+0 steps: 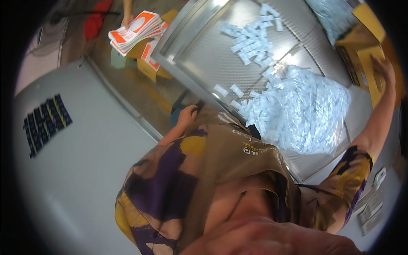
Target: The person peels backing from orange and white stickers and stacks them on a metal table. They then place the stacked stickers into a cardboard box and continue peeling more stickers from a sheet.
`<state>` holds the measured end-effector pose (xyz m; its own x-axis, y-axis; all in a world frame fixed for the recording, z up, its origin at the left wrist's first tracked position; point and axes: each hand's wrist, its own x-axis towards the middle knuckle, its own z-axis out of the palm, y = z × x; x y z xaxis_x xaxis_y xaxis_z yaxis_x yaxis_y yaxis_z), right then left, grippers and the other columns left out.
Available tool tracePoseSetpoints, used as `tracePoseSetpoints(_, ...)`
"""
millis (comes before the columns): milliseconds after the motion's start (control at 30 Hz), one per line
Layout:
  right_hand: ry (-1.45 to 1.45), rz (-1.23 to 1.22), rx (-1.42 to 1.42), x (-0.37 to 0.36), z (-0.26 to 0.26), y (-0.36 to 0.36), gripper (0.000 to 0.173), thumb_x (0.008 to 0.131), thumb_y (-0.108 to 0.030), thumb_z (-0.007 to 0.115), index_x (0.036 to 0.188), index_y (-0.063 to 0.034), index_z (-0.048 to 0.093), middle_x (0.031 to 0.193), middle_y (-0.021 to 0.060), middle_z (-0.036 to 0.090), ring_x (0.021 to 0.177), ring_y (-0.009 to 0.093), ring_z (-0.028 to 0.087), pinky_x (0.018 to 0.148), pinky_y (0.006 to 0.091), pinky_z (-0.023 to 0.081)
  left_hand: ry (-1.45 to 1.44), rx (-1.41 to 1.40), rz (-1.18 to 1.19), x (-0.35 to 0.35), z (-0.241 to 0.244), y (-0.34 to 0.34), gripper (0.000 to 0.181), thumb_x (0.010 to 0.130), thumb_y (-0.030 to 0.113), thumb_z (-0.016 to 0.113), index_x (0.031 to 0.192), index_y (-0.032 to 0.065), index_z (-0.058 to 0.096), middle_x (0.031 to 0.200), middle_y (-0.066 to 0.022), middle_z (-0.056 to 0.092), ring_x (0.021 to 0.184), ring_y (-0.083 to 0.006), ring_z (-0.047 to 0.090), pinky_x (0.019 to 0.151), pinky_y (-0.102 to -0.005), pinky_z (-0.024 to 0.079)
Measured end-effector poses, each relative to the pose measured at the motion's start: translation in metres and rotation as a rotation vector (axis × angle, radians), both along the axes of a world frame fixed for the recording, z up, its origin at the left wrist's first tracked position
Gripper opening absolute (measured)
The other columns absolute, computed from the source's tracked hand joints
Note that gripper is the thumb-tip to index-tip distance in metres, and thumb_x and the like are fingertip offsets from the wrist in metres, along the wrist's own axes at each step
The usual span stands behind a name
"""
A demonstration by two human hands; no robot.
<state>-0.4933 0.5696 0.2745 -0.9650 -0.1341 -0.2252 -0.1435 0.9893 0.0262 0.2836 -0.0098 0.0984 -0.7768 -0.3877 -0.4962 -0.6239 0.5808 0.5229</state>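
My right hand [384, 71] reaches out at the far right, its fingers over the flap edge of an open cardboard box [349, 60]. My left hand [188, 114] hangs beside my brown apron, its fingers curled; whether they hold anything is unclear. In front of me, a large clear plastic bag [314, 111] full of small pale-blue packets lies on a textured metal tray table [204, 60]. Loose packets [253, 106] spill from the bag's left side, and more packets [253, 41] are scattered farther up the metal surface.
Another person's hand [126, 21] holds a stack of orange-and-white printed sheets or pouches [137, 30] above a cardboard box [153, 71]. A grey table [95, 165] on the left bears rows of dark strips [47, 124]. Another plastic bag [333, 16] lies by the right box.
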Motion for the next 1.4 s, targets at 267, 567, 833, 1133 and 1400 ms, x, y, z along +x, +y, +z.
tracePoseSetpoints(267, -0.074, 0.012, 0.043, -0.045, -0.033, 0.049, 0.065, 0.083, -0.052, 0.072, 0.127, -0.0054, 0.063, 0.108, 0.0163, 0.072, 0.098, 0.027, 0.070, 0.086, 0.0386, 0.053, -0.159, 0.083, -0.004, 0.021, -0.045, 0.008, 0.028, 0.089, 0.022, 0.065, 0.112, 0.0069, 0.068, 0.103, -0.0157, 0.071, 0.092, -0.0330, 0.068, 0.079, -0.0420, 0.054)
tracePoseSetpoints(567, 0.005, -0.045, 0.057, 0.095, -0.025, -0.023, 0.048, 0.080, -0.034, 0.073, 0.121, -0.0101, 0.065, 0.109, 0.0171, 0.071, 0.099, 0.032, 0.068, 0.082, 0.0445, 0.054, -0.052, 0.124, 0.120, 0.002, -0.036, -0.003, 0.025, 0.089, 0.021, 0.062, 0.107, 0.0052, 0.069, 0.104, -0.0191, 0.070, 0.097, -0.0368, 0.067, 0.083, -0.0420, 0.053)
tracePoseSetpoints(833, 0.297, -0.064, 0.154, 0.254, -0.052, -0.085, 0.037, 0.075, -0.045, 0.076, 0.095, -0.0138, 0.073, 0.085, 0.0122, 0.073, 0.082, 0.032, 0.071, 0.069, 0.0457, 0.055, 0.407, -0.005, -0.266, -0.193, 0.025, -0.006, 0.024, 0.095, 0.019, 0.061, 0.106, -0.0010, 0.067, 0.097, -0.0213, 0.070, 0.090, -0.0360, 0.069, 0.080, -0.0415, 0.054)
tracePoseSetpoints(1133, 0.540, -0.075, -0.041, 0.283, -0.080, -0.091, 0.013, 0.074, -0.018, 0.064, 0.075, -0.0103, 0.074, 0.075, 0.0168, 0.070, 0.071, 0.034, 0.071, 0.062, 0.0456, 0.055, 1.259, 0.041, -0.655, -0.494, 0.196, 0.214, 0.048, 0.088, 0.027, 0.069, 0.125, -0.0029, 0.059, 0.120, -0.0226, 0.064, 0.108, -0.0370, 0.062, 0.094, -0.0414, 0.049)
tracePoseSetpoints(1400, 0.442, -0.104, -0.129, 0.327, -0.103, -0.092, 0.018, 0.074, -0.019, 0.066, 0.089, -0.0092, 0.071, 0.087, 0.0144, 0.071, 0.086, 0.032, 0.069, 0.074, 0.0450, 0.055, 0.840, -0.015, -0.395, -0.605, 0.188, 0.363, 0.083, 0.078, 0.030, 0.069, 0.144, -0.0061, 0.035, 0.114, -0.0311, 0.064, 0.110, -0.0434, 0.061, 0.097, -0.0460, 0.048)
